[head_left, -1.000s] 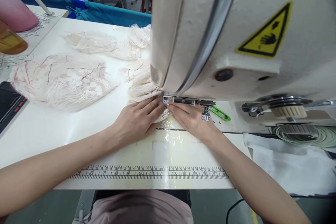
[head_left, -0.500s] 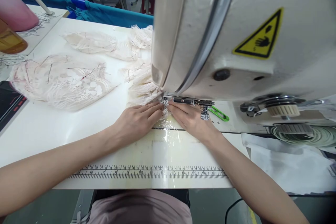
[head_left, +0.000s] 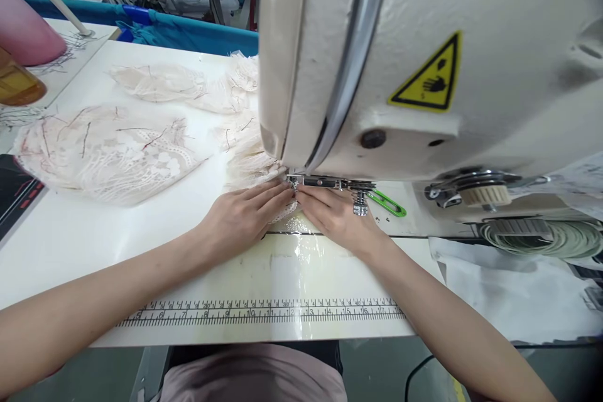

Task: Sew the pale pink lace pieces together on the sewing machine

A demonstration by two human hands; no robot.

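My left hand (head_left: pixel 245 217) lies flat with fingers stretched out on a cream lace piece (head_left: pixel 249 160) that runs under the head of a large off-white sewing machine (head_left: pixel 400 56). My right hand (head_left: pixel 336 217) lies flat beside it, fingertips pressing the lace just in front of the metal presser foot (head_left: pixel 320 182). The two hands nearly touch at the fingertips. The needle itself is hidden by the machine head.
More lace pieces (head_left: pixel 103 151) with loose dark threads lie on the white table (head_left: pixel 70 232) to the left. A printed ruler strip (head_left: pixel 264 313) runs along the front edge. A green tool (head_left: pixel 387 203) lies right of the foot. White cloth (head_left: pixel 509 289) hangs at right.
Both hands and the lace have crept slightly away from me toward the presser foot. The view has shifted a little to the right and down.
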